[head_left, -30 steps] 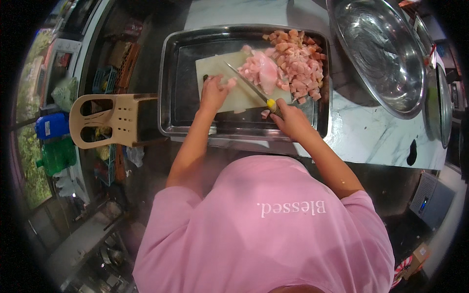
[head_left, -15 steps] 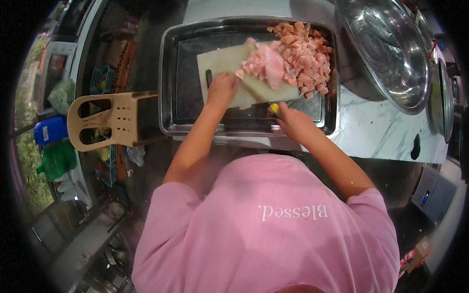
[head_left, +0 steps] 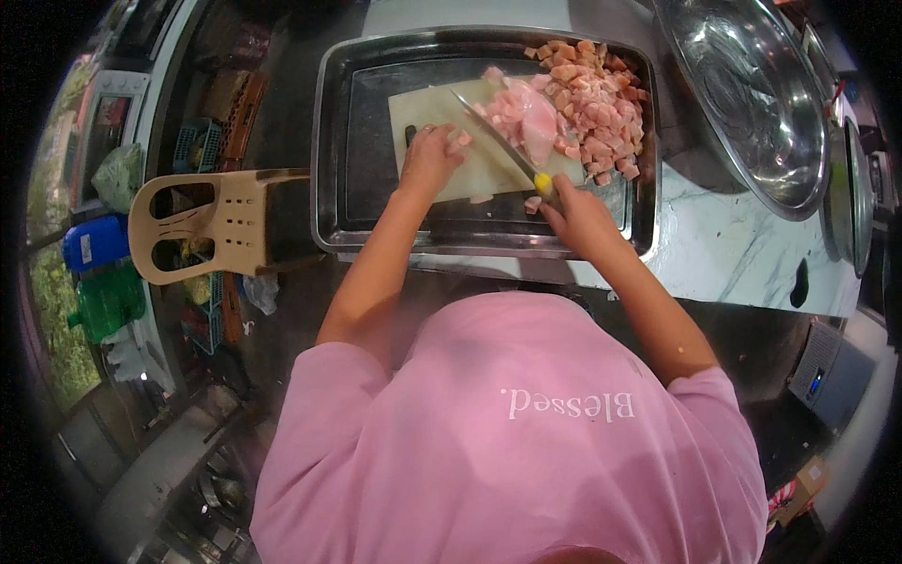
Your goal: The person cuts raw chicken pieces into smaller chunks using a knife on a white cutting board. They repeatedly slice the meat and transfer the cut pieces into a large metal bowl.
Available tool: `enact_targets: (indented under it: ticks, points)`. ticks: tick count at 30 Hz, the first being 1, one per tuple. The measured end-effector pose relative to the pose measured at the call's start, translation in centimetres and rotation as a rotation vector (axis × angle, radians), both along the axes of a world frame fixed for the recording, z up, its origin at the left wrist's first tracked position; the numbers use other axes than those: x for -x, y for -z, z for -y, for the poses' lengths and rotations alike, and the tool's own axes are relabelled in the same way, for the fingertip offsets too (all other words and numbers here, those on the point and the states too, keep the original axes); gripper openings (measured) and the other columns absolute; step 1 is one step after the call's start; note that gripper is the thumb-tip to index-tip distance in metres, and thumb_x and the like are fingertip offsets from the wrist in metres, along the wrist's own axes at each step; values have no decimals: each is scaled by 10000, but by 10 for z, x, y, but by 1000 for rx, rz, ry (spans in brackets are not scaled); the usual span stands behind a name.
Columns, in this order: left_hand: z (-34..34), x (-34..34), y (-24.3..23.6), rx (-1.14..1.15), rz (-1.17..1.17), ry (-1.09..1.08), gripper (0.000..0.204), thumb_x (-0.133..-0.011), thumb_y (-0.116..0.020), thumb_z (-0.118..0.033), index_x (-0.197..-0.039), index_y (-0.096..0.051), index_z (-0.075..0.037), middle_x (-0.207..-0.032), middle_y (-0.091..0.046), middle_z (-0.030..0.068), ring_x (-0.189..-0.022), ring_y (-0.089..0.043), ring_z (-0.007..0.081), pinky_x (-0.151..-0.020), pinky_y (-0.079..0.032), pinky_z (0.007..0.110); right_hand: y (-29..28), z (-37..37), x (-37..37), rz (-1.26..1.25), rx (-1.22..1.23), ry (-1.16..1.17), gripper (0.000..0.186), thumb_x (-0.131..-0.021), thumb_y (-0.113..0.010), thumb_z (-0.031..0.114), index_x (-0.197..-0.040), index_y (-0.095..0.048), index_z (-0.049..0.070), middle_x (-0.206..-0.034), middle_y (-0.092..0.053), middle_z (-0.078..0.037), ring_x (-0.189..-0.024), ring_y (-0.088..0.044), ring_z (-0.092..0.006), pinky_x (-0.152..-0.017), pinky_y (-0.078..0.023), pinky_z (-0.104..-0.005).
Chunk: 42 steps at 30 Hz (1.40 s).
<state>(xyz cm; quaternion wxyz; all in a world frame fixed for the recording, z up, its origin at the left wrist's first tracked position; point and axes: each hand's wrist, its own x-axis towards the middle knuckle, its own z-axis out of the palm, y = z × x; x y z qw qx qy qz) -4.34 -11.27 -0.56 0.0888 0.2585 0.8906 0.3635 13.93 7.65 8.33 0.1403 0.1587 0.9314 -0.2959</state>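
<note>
My left hand (head_left: 429,158) is over the left part of a white cutting board (head_left: 489,175), its fingers closed on a small piece of raw pale-pink meat (head_left: 459,141). In my right hand (head_left: 575,218) is a knife (head_left: 503,141) with a yellow-marked handle, its blade slanting over the board to the far left. Just right of the blade, a larger smooth piece of meat (head_left: 539,132) lies among cut bits on the board. A heap of meat cubes (head_left: 601,117) fills the tray's far right corner. One loose bit (head_left: 533,204) rests near my right fingers.
The board lies inside a deep rectangular metal tray (head_left: 325,150) on a marble-patterned table (head_left: 714,254). A large shiny metal basin (head_left: 752,103) stands at the right. Left of the tray is a beige plastic chair (head_left: 211,226).
The knife has moved away from my left fingers, its tip now farther up the board. My left hand has turned a little, showing the meat piece in its fingers. The view has shifted slightly.
</note>
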Motion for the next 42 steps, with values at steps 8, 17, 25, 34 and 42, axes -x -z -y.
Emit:
enact_targets:
  ticks: [8,17,25,34,42]
  points:
    - [7,-4,-6,104,-28,86,106,-783,-659,-111,-833,-652,-17,-878,-623,181,-881,-600,379,-792,-479,465,1,25,-31,108,8,-67,325,-885,-598,207,-1093,-407,45,-831,-646,-243,-796,-619,-457,-678,-477,-542]
    - [2,-18,-8,79,49,44,144,-825,-622,-117,-898,-658,3,-819,-654,182,-793,-632,366,-751,-501,451,40,38,38,34,49,-53,310,-875,-604,211,-1071,-445,31,-900,-652,-234,-876,-633,-424,-748,-496,-513]
    - [11,-17,27,28,-23,-201,339,-809,-657,-99,-1110,-593,44,-894,-648,146,-744,-640,237,-689,-521,374,17,-18,-21,-111,318,144,326,-865,-629,245,-1071,-492,33,-896,-639,-248,-853,-607,-449,-730,-461,-504]
    - [-111,78,115,-289,278,-290,443,-834,-624,-87,-1240,-514,51,-1030,-628,161,-799,-674,208,-494,-532,364,-49,-77,-108,-54,439,494,336,-885,-621,234,-1105,-477,25,-818,-628,-238,-783,-613,-419,-697,-467,-429]
    - [-157,37,-46,185,-43,-200,647,-755,-734,-195,-1279,-422,22,-1136,-615,263,-1008,-633,380,-853,-510,445,-22,-103,-183,-220,401,570,273,-902,-623,164,-1117,-503,47,-645,-516,-22,-455,-446,-86,-412,-364,-270]
